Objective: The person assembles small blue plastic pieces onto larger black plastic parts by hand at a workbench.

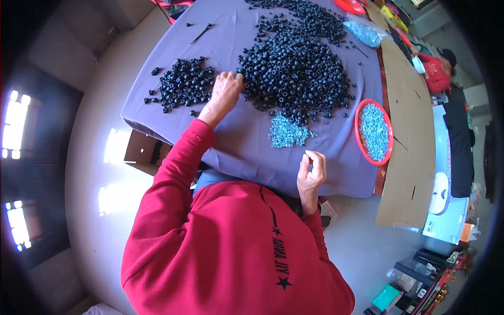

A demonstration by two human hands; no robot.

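The left hand [226, 94] rests with loose fingers at the edge of the big pile of black rings [296, 71], while the right hand [311, 176], below the small heap of silvery parts [286, 132], pinches its fingertips together, on what I cannot tell.

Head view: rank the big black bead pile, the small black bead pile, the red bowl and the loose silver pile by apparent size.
1. big black bead pile
2. small black bead pile
3. red bowl
4. loose silver pile
Items 2 and 3 look close, and fisheye bending adds doubt.
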